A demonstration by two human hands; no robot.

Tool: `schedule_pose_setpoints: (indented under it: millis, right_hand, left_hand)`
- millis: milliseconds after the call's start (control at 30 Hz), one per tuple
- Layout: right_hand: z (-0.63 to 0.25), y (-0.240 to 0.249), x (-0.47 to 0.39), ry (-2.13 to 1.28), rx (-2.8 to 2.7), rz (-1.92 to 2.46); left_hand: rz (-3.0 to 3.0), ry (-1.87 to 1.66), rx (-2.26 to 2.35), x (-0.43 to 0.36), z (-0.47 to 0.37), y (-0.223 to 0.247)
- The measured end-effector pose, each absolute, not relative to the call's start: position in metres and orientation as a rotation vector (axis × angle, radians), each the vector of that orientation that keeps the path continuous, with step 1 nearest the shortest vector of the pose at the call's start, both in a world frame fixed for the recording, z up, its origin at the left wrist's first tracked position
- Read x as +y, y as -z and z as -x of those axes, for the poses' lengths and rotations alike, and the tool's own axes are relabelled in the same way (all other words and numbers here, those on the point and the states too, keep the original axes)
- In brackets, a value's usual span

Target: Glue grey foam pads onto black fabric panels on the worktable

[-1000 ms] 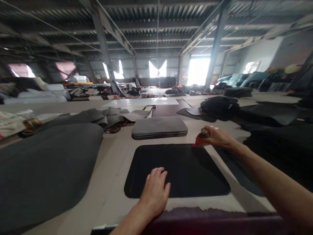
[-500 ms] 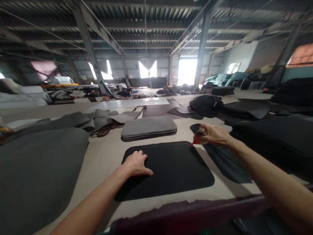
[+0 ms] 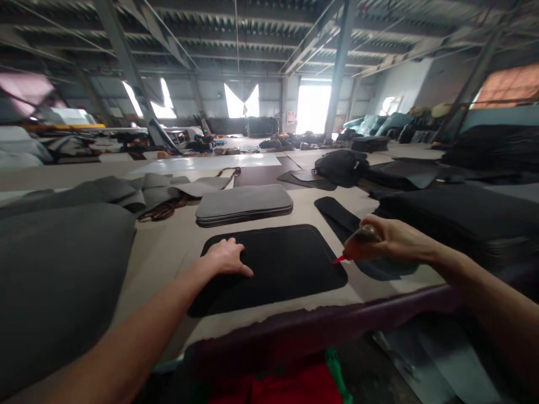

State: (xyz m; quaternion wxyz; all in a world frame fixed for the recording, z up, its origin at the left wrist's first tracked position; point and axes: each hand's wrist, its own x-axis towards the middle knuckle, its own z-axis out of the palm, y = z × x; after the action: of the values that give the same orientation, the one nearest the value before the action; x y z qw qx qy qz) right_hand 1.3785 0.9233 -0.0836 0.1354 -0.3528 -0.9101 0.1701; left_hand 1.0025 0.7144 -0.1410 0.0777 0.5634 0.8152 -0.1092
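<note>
A black panel [image 3: 278, 269] with rounded corners lies flat on the table before me. My left hand [image 3: 226, 257] rests on its left part, fingers spread and thumb pointing right. In my right hand [image 3: 389, 238] is a glue bottle [image 3: 361, 243] with an amber-brown body and a red nozzle, tipped down to the left. The nozzle's tip is at the panel's right edge, and a thin line runs along the far and right edges. Just beyond the panel sits a stack of grey-topped panels [image 3: 244, 202].
Large grey sheets [image 3: 63, 280] cover the left side. A tall stack of black material [image 3: 475, 219] stands at the right, near my right forearm. A black strip [image 3: 337, 216] lies beside the panel. The table's front edge has a dark red cover [image 3: 286, 328].
My right hand has drawn the glue bottle from the panel's far right corner down along its right edge towards me. My left hand stays on the panel. The camera view has shifted.
</note>
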Motion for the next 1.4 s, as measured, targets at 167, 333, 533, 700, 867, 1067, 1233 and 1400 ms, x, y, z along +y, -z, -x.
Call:
schedule_pose_setpoints:
  millis: [167,333,533,700,867,1067,1233,1400]
  right_hand:
    - [-1.411,0.091,0.897,-0.64,-2.635,1.057]
    - [-1.423,0.109,0.879,-0.84,-2.496,1.044]
    - [-1.396,0.118,0.865,-1.136,-2.456,0.882]
    - [-1.346,0.114,0.861,-1.206,-2.564,0.646]
    - [-1.29,0.119,0.853,-1.02,-2.67,0.44]
    - [-1.231,0.129,0.827,-1.069,-2.72,0.247]
    - [-1.188,0.139,0.802,-0.997,-2.718,0.072]
    - [-1.165,0.142,0.78,-0.874,-2.703,-0.077]
  left_hand:
    - [-1.696,0.326,2.451,0.713,-1.005,0.141]
    - [-1.713,0.302,2.455,0.71,-1.006,0.141]
    - [-1.754,0.236,2.429,0.709,-0.996,0.14]
    - [-1.769,0.175,2.362,0.711,-0.981,0.134]
    - [-1.745,0.105,2.333,0.709,-0.973,0.137]
    - [-1.691,0.024,2.315,0.708,-0.967,0.144]
    - [-1.671,-0.011,2.261,0.707,-0.967,0.139]
    - [-1.631,-0.125,2.228,0.705,-0.964,0.14]
